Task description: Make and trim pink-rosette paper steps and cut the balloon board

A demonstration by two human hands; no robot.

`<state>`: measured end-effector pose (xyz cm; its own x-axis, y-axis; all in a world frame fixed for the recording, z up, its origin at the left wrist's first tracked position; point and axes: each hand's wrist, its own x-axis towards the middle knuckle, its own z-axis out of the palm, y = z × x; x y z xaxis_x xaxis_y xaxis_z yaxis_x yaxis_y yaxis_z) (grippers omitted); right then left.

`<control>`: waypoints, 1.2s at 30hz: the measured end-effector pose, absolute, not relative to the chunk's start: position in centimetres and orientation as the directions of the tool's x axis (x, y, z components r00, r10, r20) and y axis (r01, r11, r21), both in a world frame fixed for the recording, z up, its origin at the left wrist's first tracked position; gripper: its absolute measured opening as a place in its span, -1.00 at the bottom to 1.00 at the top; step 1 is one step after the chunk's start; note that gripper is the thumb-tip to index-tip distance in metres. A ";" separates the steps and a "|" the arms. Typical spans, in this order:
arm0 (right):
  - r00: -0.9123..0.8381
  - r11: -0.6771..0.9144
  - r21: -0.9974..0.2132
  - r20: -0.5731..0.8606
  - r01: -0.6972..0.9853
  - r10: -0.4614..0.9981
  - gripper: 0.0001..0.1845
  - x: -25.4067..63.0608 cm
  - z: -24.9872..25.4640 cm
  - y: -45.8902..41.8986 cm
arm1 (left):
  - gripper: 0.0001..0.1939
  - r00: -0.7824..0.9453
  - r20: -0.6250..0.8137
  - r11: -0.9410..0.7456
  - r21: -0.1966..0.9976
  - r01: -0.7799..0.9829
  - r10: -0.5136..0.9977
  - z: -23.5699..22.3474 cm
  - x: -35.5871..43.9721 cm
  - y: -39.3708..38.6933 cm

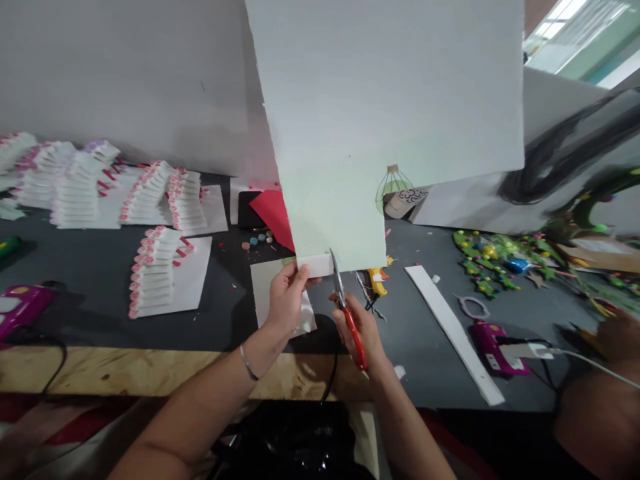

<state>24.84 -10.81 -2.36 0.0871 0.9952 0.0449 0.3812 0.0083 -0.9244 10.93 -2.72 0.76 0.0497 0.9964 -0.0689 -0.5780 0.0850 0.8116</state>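
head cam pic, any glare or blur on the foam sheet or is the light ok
Head view: the white foam sheet is evenly lit, without glare; the window at top right is blown out; the red-handled scissors look sharp; the left hand shades the dark table beneath.

**White foam board [380, 100] and red-handled scissors [356, 343], held up mid-air**
The big sheet stands tilted, pale green toward the bottom, its thick white corner pinched in the left grip [287, 300]. The right grip [357, 330] holds the scissors, steel blades pointing up, tips right at the board's lower edge.
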 end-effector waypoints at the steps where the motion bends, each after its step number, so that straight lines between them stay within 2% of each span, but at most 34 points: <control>1: 0.082 0.011 -0.929 0.045 0.371 0.996 -0.59 24.9 -2.4 -10.8 | -0.70 0.050 -0.067 0.084 0.811 -0.579 0.996 0.8 10.9 -2.7; 7: 0.097 0.003 -0.934 0.040 0.357 0.994 -0.59 24.8 -2.5 -10.7 | -0.64 0.048 -0.070 0.085 0.813 -0.576 0.996 1.0 10.9 -2.8; 36: 0.105 0.039 -0.934 0.082 0.356 0.991 -0.61 24.6 -1.7 -10.9 | -0.64 0.099 -0.027 0.073 0.869 -0.489 0.995 1.0 10.8 -3.1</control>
